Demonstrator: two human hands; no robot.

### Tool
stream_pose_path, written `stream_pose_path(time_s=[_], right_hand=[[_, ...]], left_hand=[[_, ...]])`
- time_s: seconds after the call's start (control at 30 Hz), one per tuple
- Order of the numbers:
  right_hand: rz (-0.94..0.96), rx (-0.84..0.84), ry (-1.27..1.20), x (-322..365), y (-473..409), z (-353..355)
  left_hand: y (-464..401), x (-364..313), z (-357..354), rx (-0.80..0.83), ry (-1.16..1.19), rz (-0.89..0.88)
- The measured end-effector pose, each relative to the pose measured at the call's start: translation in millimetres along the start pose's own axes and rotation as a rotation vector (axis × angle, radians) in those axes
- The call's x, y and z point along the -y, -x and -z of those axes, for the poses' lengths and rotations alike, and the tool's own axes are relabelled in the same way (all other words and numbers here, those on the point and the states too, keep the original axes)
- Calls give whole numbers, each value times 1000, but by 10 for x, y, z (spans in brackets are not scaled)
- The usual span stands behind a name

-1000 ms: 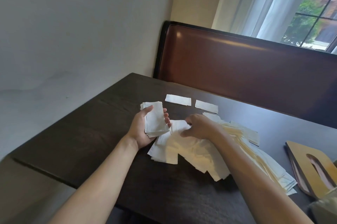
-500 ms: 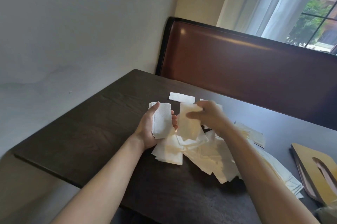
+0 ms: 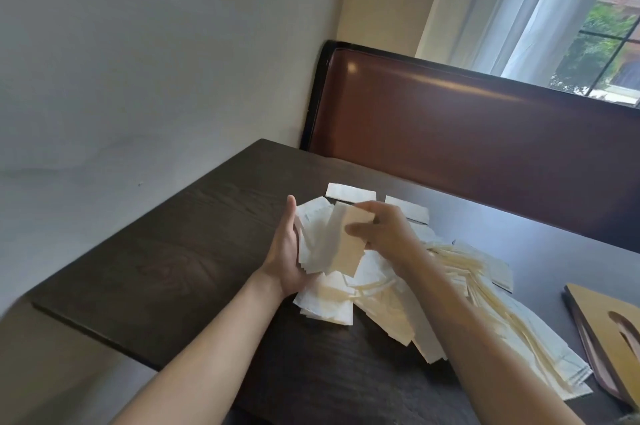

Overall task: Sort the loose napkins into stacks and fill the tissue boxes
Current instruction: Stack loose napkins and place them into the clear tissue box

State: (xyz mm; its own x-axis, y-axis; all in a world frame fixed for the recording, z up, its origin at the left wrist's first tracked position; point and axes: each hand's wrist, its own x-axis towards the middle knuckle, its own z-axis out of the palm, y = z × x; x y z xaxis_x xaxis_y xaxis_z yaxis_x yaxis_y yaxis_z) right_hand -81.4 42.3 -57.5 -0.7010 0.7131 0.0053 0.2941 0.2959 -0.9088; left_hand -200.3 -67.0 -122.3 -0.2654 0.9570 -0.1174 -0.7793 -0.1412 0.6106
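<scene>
Both hands meet above the near middle of the dark wooden table [image 3: 180, 262]. Cupped palm-up, the left hand [image 3: 285, 258] has its fingers curled under a gathered stack of napkins [image 3: 317, 241], thumb raised along the stack's left edge. Its partner, the right hand [image 3: 384, 232], pinches a single napkin [image 3: 351, 244] between thumb and fingers and holds it flat against the top of that stack. Behind the table runs a brown padded bench back [image 3: 467, 120], with a sheer curtain [image 3: 512, 5] over the window above it. Under and to the right of the hands a loose napkin pile [image 3: 398, 307] fans out across the tabletop toward the right edge. At the far right lies a tan tissue box [image 3: 602, 317], its slot facing up. Two separate napkins [image 3: 349, 192] lie flat just beyond the hands.
</scene>
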Motion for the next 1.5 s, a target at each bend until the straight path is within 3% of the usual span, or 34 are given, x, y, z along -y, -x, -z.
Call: stream_pose_path(time_s=[0.23, 0.37, 0.5, 0.6, 0.7, 0.87, 1.13, 1.37, 1.5], right_hand=[[-25, 54, 164, -17, 11, 25], [-9, 107, 219, -62, 18, 4], [135, 18, 454, 5, 24, 91], [255, 71, 372, 182, 45, 202], [245, 268, 256, 388, 63, 256], [291, 403, 675, 371, -56, 38], [250, 356, 777, 226, -57, -75], [397, 227, 768, 352, -82, 75], [386, 278, 789, 340, -163, 61]], left_hand=[[-25, 48, -4, -72, -125, 108], [-54, 58, -3, -116, -141, 65], [-57, 38, -1, -173, -95, 76], [-92, 26, 27, -224, -100, 64], [-73, 49, 9, -137, -106, 102], [-43, 34, -15, -35, -132, 181], [2, 33, -63, 44, -193, 206], [-4, 11, -51, 76, -114, 274], [-12, 47, -50, 98, -63, 251]])
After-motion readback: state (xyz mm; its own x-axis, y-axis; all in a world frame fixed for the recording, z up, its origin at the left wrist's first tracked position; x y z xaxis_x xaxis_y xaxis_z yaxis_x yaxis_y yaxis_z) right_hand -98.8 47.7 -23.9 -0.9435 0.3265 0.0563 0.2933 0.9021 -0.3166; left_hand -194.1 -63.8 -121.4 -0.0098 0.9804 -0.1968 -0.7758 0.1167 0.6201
